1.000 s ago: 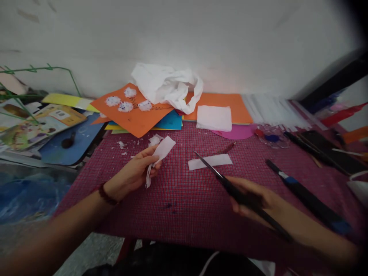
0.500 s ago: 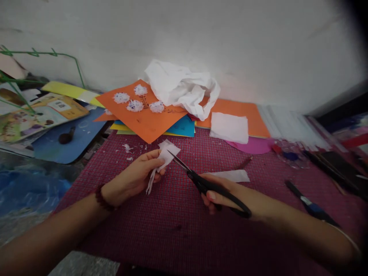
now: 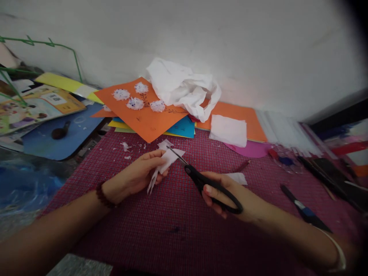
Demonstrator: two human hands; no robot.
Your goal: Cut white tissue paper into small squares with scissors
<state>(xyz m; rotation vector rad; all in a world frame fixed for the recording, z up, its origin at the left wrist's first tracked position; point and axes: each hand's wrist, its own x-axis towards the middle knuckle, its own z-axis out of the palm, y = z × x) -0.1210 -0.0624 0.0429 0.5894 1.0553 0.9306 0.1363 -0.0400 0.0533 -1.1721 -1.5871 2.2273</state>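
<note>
Pale wall [image 3: 115, 30] stands behind a table [image 3: 129, 245] spread with red checked cloth [image 3: 178, 195]. Near the wall, an orange sheet [image 3: 143, 124] carries 4 white, blue-flecked blossoms [image 3: 135, 103], and crumpled white material [image 3: 175, 82] overlaps its upper edge. Fingers of the right hand [image 3: 237, 188] curl around the handles of black scissors [image 3: 192, 173], which slant over a white paper strip [image 3: 169, 161]. Held above the cloth, the strip is pinched by the left hand's [image 3: 135, 176] fingers, ragged pieces dangling below. White scraps [image 3: 125, 146] lie beyond that hand.

The head camera looks forward-down across the table [image 3: 138, 230].
</note>
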